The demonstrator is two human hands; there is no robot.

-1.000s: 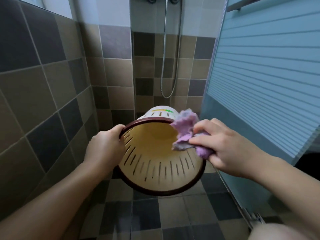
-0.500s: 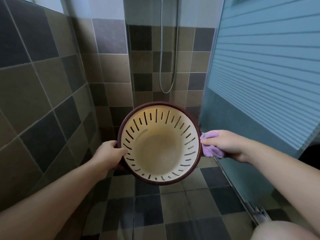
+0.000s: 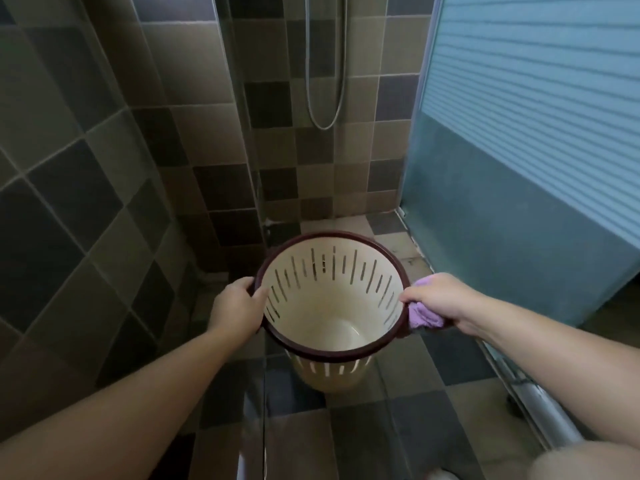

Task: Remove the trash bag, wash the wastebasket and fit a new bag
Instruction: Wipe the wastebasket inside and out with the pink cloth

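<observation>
A cream wastebasket [image 3: 332, 306] with slotted walls and a dark red rim stands upright, its mouth facing me, with no bag inside. My left hand [image 3: 235, 306] grips the rim on its left side, thumb over the edge. My right hand [image 3: 436, 299] holds the rim on the right side and keeps a crumpled purple cloth [image 3: 424, 315] pinched against it. I cannot tell whether the basket's base touches the tiled floor.
Brown and grey tiled walls close in on the left and behind. A shower hose [image 3: 325, 81] hangs on the back wall. A frosted blue sliding door [image 3: 519, 150] with its floor rail [image 3: 533, 407] bounds the right side. Wet floor tiles [image 3: 346, 441] lie below.
The basket has turned from tilted toward me to upright and moved lower. My right hand stopped wiping inside with the cloth and went to the right rim.
</observation>
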